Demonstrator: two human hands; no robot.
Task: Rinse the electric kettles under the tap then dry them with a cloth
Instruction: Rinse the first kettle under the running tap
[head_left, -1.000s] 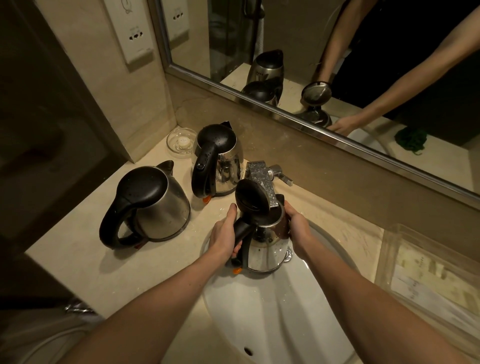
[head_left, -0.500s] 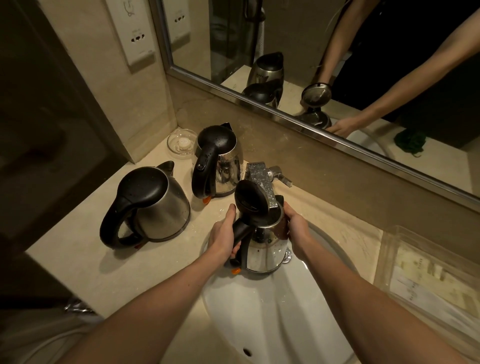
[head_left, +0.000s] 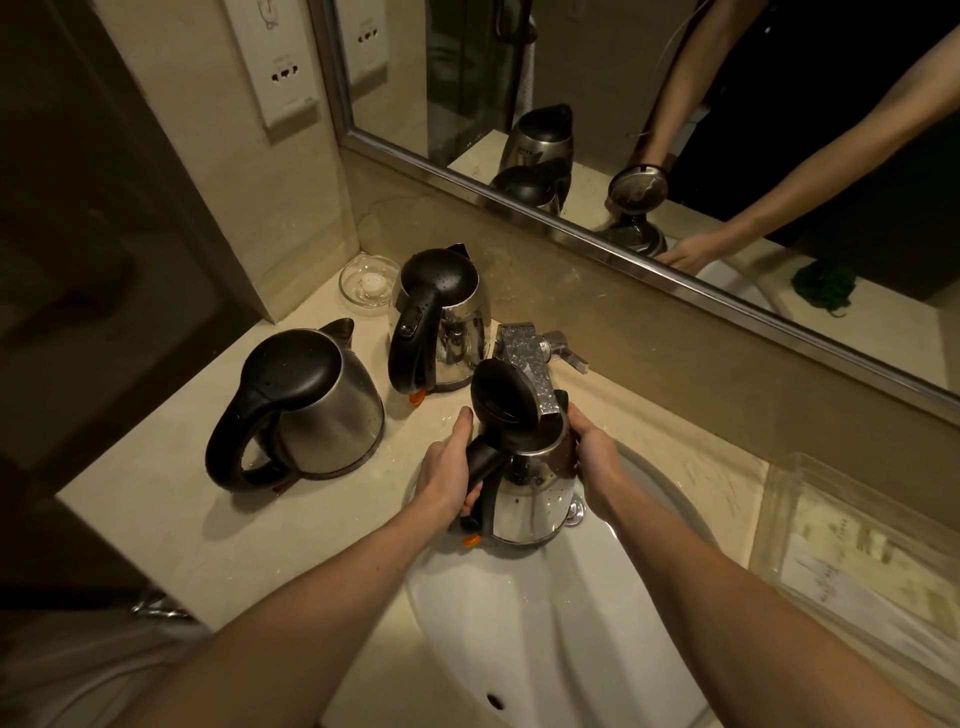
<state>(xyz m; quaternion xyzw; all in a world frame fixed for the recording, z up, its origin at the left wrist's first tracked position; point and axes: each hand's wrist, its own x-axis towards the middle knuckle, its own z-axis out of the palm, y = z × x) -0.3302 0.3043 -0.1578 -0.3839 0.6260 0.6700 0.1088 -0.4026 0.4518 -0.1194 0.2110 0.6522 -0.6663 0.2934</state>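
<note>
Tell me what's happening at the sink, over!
Left hand grips kettle handle, right hand holds its body. Lid open, under tap, over sink. Round kettle and tall kettle stand clear at left.

A beige stone vanity counter (head_left: 171, 519) has a white oval sink basin (head_left: 545, 623) set into it near the middle. At the left stands a squat round steel kettle (head_left: 322, 410) with a black lid and handle. Farther back stands a taller shiny steel kettle (head_left: 447, 322). A clear glass dish (head_left: 369, 283) sits in the far left corner, and a clear plastic tray (head_left: 857, 545) at the right.
</note>
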